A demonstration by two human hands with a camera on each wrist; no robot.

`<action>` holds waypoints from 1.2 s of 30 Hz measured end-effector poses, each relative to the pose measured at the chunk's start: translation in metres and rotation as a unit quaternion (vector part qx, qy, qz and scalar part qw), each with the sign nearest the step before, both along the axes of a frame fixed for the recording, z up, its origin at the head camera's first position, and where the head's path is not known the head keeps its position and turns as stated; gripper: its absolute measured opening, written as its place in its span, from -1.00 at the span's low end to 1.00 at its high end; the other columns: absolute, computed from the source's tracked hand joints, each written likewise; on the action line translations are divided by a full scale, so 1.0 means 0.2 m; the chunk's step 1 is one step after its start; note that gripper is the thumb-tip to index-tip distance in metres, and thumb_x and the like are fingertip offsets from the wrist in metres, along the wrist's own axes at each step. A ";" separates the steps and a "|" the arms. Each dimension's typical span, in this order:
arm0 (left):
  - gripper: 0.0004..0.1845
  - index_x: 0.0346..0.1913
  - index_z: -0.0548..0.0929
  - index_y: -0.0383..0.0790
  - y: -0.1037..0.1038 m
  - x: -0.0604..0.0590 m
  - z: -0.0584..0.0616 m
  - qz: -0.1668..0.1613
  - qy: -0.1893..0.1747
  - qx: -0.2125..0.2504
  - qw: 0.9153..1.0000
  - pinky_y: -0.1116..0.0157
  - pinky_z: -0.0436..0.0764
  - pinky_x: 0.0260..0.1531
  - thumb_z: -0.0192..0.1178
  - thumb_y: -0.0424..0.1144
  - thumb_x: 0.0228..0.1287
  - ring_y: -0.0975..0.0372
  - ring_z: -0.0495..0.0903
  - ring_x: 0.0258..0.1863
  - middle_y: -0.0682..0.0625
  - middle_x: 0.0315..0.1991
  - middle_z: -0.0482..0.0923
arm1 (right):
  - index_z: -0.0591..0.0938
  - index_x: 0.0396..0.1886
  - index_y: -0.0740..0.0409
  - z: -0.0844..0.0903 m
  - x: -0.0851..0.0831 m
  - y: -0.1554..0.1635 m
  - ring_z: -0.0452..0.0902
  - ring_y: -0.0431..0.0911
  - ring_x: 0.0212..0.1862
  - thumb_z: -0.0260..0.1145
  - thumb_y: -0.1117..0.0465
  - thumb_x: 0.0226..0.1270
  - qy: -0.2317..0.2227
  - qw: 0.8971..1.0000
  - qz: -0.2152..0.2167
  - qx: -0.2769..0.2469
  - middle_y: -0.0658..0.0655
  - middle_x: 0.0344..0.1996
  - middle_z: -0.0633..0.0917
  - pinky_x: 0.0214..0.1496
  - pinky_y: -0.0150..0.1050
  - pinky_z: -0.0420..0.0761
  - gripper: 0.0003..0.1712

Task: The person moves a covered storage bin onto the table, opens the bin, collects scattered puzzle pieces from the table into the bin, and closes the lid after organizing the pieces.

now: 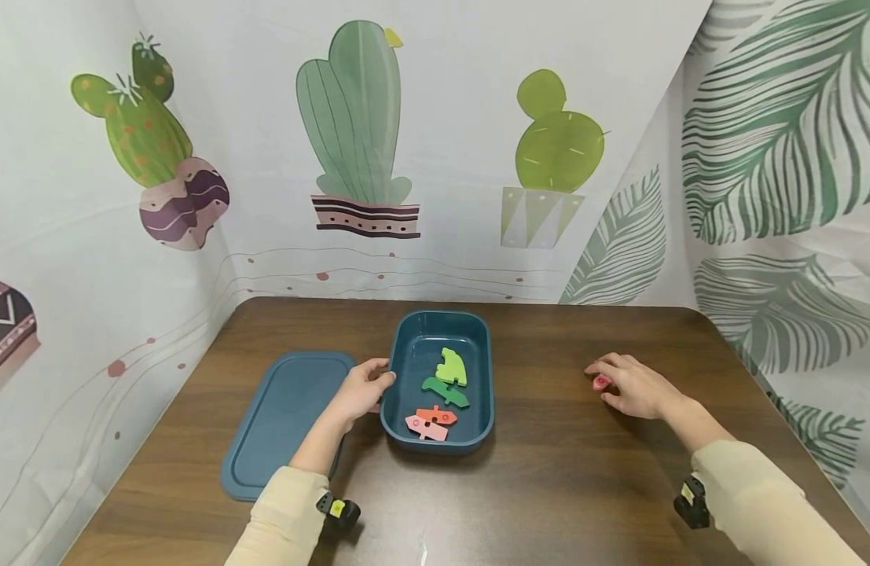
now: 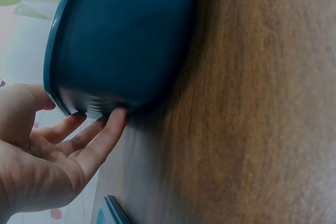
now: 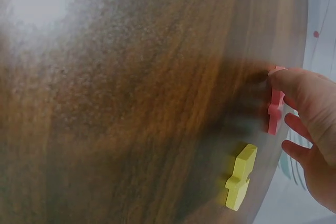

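1. Four flat pieces lie in the teal box [image 1: 477,346], which stands near the middle of the bench [image 1: 548,487]: a light green piece [image 1: 452,367], a dark green piece [image 1: 445,391], an orange piece [image 1: 436,414] and a pink piece [image 1: 426,428].
2. The left hand [image 1: 366,387] rests against the box's left wall, fingers nearly straight with their tips touching the wall low down, thumb at the rim.
3. The teal lid [image 1: 282,420] lies flat by the bench's left edge, just beside the box.
4. The right hand [image 1: 634,385], toward the right edge, pinches a small pink piece [image 3: 274,108] on the bench.
5. A yellow piece [image 3: 240,177] lies just beside it, under the palm.
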State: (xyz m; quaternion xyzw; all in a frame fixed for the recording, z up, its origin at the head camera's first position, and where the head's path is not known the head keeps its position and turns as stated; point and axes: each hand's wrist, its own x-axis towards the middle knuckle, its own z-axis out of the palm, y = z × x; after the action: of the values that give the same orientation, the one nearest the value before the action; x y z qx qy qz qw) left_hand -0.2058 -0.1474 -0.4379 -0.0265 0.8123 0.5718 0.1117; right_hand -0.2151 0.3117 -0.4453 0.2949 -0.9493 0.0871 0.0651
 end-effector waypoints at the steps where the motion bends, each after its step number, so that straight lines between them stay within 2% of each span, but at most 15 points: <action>1: -0.55 0.23 0.37 -0.31 0.00 0.00 0.00 0.000 0.001 0.000 1.000 0.12 0.66 -0.34 0.05 -0.23 0.32 0.09 0.60 -0.19 -0.23 0.06 0.48 | 0.59 -0.06 0.19 0.00 0.00 0.00 0.45 0.19 -0.02 0.36 0.33 -0.04 0.000 1.000 -0.001 0.000 0.21 -0.11 0.57 0.01 0.10 0.45 -0.57; 11: -0.55 0.23 0.37 -0.30 0.00 0.00 0.00 0.003 0.001 -0.001 1.000 0.12 0.66 -0.35 0.04 -0.24 0.32 0.08 0.59 -0.17 -0.23 0.07 0.48 | 0.60 -0.20 0.09 -0.01 -0.02 0.00 0.49 0.10 -0.17 0.39 0.33 0.00 0.012 1.000 0.008 -0.002 0.11 -0.27 0.56 -0.14 0.03 0.51 -0.70; 17: -0.55 0.23 0.37 -0.31 0.00 0.00 0.00 0.001 -0.001 0.000 1.000 0.13 0.66 -0.35 0.05 -0.23 0.32 0.08 0.61 -0.20 -0.24 0.07 0.48 | 0.57 -0.26 0.06 -0.01 -0.02 -0.01 0.47 0.03 -0.26 0.37 0.31 0.05 0.009 1.000 -0.009 -0.001 0.04 -0.36 0.52 -0.27 -0.06 0.52 -0.77; 22: -0.55 0.24 0.37 -0.28 0.00 0.00 0.00 -0.001 -0.002 -0.003 1.000 0.11 0.65 -0.34 0.05 -0.21 0.32 0.06 0.59 -0.14 -0.23 0.09 0.47 | 0.55 -0.30 0.05 -0.01 -0.02 -0.01 0.42 -0.03 -0.33 0.35 0.30 0.08 0.003 1.000 -0.020 0.001 0.00 -0.40 0.47 -0.32 -0.13 0.49 -0.81; 25: -0.55 0.24 0.37 -0.30 0.00 0.01 0.02 -0.003 -0.001 -0.002 1.000 0.11 0.65 -0.33 0.04 -0.21 0.33 0.05 0.58 -0.12 -0.23 0.09 0.47 | 0.54 -0.31 0.06 -0.01 -0.02 -0.01 0.40 -0.05 -0.35 0.34 0.29 0.09 0.004 1.000 -0.022 0.001 -0.01 -0.43 0.46 -0.33 -0.15 0.47 -0.82; 32: -0.55 0.24 0.33 -0.40 0.03 0.08 0.13 -0.008 -0.004 0.000 1.000 0.08 0.63 -0.25 -0.01 -0.28 0.35 -0.05 0.56 -0.07 -0.31 0.10 0.44 | 0.53 -0.32 0.06 -0.01 -0.02 -0.01 0.33 -0.12 -0.41 0.34 0.28 0.10 -0.005 0.999 -0.032 0.005 -0.03 -0.47 0.42 -0.39 -0.21 0.43 -0.83; 34: -0.54 0.24 0.33 -0.41 0.03 0.08 0.14 -0.010 -0.003 0.001 1.000 0.08 0.64 -0.25 0.00 -0.28 0.34 -0.05 0.56 -0.07 -0.31 0.10 0.44 | 0.53 -0.32 0.06 0.00 -0.02 -0.01 0.32 -0.13 -0.42 0.34 0.28 0.09 -0.009 0.999 -0.035 0.006 -0.03 -0.47 0.41 -0.39 -0.22 0.42 -0.82; 36: -0.54 0.25 0.33 -0.39 0.02 0.07 0.11 -0.010 -0.003 0.005 1.000 0.08 0.64 -0.27 0.01 -0.27 0.34 -0.03 0.57 -0.09 -0.30 0.10 0.45 | 0.52 -0.33 0.05 0.00 -0.02 -0.01 0.32 -0.14 -0.42 0.35 0.29 0.09 -0.010 0.999 -0.035 0.005 -0.03 -0.47 0.41 -0.39 -0.22 0.42 -0.81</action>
State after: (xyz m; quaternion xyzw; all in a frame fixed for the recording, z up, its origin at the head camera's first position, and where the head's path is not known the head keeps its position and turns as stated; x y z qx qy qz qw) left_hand -0.1921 -0.1429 -0.4152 -0.0195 0.8092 0.5748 0.1198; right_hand -0.2183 0.3103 -0.4451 0.2608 -0.9601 0.0828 0.0575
